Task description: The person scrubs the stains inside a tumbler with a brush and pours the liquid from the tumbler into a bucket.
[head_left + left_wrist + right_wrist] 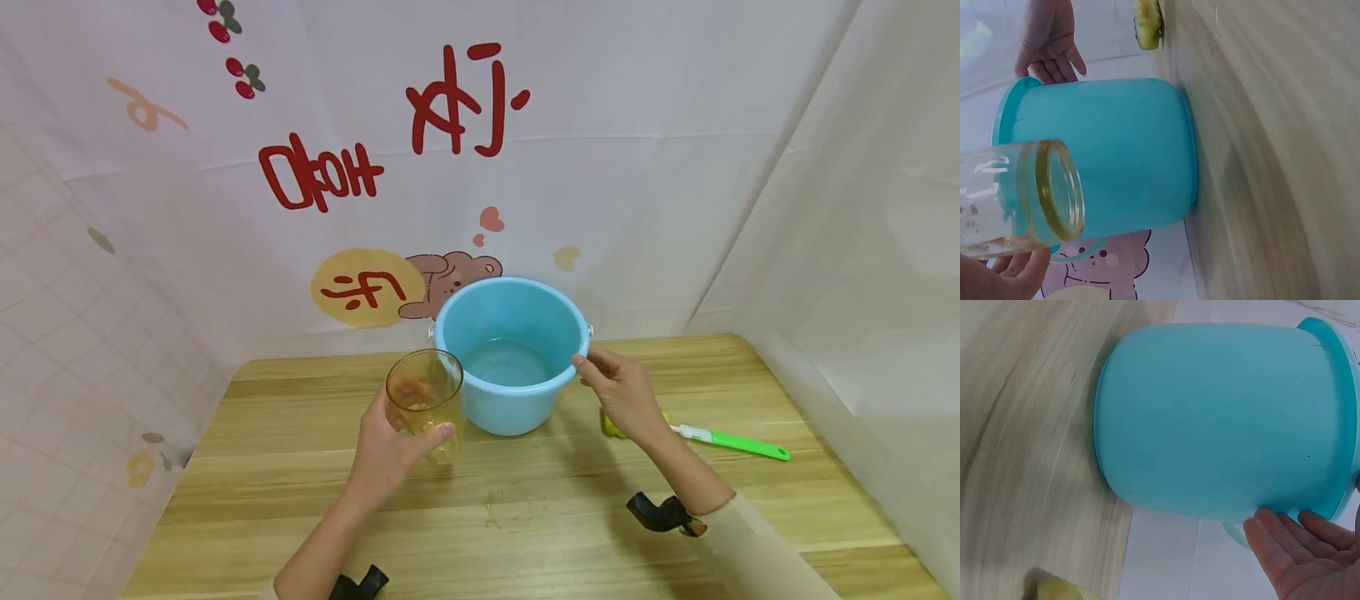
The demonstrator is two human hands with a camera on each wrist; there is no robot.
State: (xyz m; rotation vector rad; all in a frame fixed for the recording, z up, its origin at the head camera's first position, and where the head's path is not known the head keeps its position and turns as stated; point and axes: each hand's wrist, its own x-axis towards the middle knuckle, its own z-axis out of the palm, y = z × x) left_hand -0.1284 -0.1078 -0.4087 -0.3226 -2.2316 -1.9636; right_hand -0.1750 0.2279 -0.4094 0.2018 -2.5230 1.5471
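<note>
My left hand (382, 450) grips a transparent amber glass cup (425, 396), thumb across its near side, held in front and left of the bucket. The left wrist view shows the cup (1057, 194) from its thick base, with fingers behind it. A light blue plastic bucket (508, 412) stands upright at the table's back edge, with some clear water (508, 362) at its bottom. At the bucket's right, my right hand (626, 396) pinches the rim, thumb on top. In the right wrist view its fingers (1285, 544) lie under the rim, by the outer wall.
Right of the bucket lies a brush with a green-and-white handle (750, 446) and a yellow head (613, 425), partly hidden behind my right hand. Wet marks (517, 508) spot the wooden table (285, 433). A printed white cloth (637, 208) hangs behind.
</note>
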